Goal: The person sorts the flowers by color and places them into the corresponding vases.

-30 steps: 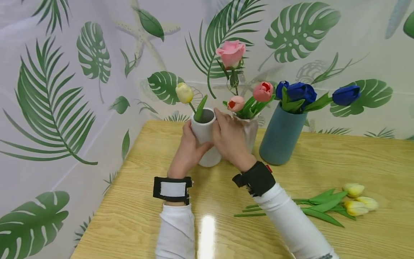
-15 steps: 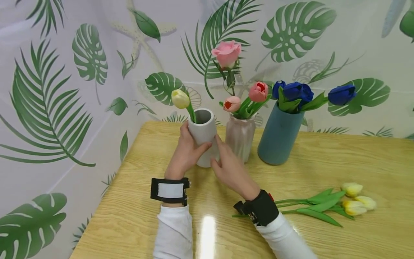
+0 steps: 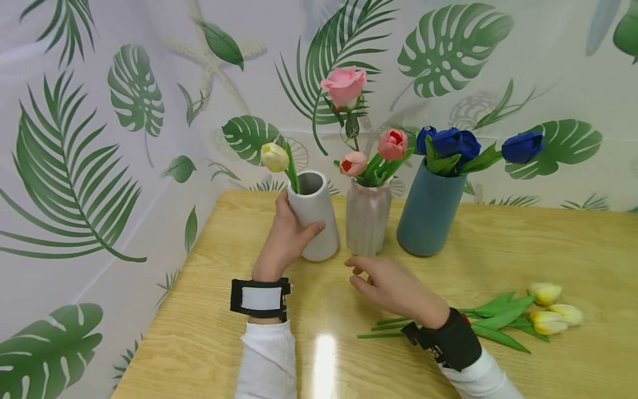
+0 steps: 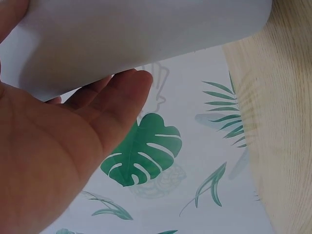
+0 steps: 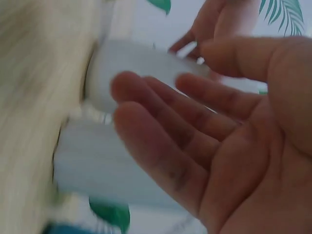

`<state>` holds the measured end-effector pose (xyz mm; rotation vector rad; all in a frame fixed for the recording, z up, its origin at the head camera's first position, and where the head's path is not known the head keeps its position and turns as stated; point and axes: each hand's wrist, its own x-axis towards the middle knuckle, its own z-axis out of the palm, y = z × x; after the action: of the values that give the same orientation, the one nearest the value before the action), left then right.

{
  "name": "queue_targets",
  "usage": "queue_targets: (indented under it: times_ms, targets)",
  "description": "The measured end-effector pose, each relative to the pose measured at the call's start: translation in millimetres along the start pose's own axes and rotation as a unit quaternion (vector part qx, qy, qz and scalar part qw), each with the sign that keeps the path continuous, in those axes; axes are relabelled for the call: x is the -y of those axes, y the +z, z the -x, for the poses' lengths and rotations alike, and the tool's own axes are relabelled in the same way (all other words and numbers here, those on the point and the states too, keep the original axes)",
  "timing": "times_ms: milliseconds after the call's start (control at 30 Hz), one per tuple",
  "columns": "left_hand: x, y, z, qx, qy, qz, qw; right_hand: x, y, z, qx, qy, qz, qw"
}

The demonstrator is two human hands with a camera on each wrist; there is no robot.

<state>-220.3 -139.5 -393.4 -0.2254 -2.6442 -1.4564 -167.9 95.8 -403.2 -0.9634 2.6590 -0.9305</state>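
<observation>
My left hand [image 3: 285, 241] grips the white vase [image 3: 321, 230], thumb across its front and fingers on its far left side. The vase stands on the table with one pale yellow tulip [image 3: 274, 157] leaning out on the left. The left wrist view shows the fingertips against the smooth white wall [image 4: 146, 34]. My right hand [image 3: 399, 285] hovers over the table in front of the pink vase, holding nothing, its fingers loosely bent. Near its wrist lie several yellow tulips [image 3: 503, 317] with green stems, partly covered by the wrist strap. The right wrist view is blurred.
A pinkish ribbed vase [image 3: 368, 219] with a pink rose [image 3: 345, 87] and pink tulips stands right of the white one. Beside it is a blue-grey vase [image 3: 430, 216] holding several blue flowers [image 3: 456, 143]. A leaf-printed sheet [image 3: 174, 111] hangs behind the wooden table [image 3: 498, 238].
My right hand has let go of the white vase and moved right and towards me, near the loose tulips. The tulip in the vase has shifted left; the left hand keeps its grip.
</observation>
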Motion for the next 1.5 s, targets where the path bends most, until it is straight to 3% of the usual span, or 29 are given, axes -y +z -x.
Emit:
queue_targets:
  times_ms: [133,300,400,867,1300,1500]
  targets:
    - [-1.3,2.5,0.4,0.001,-0.003,-0.003,1.0,-17,-17,22.4,0.045,0.038,0.023,0.998]
    - [-3.3,2.2,-1.0,0.0,-0.012,-0.008,0.9999,-34,-35,42.2,0.122,0.121,0.04,0.9843]
    - [-3.3,2.4,-0.4,0.0,-0.019,-0.008,0.9998,-43,-36,51.0,0.139,0.15,0.046,0.9778]
    - [-0.5,3.3,1.6,0.005,-0.01,-0.01,0.9999,-50,-21,57.1,0.153,0.125,0.071,0.9777]
    - [-2.1,4.0,1.8,0.006,-0.012,-0.008,0.9999,-53,-17,58.5,0.157,0.09,0.037,0.9828]
    - [-2.2,4.0,2.0,0.003,-0.009,-0.006,0.9999,-53,-16,58.1,0.153,0.089,0.054,0.9828]
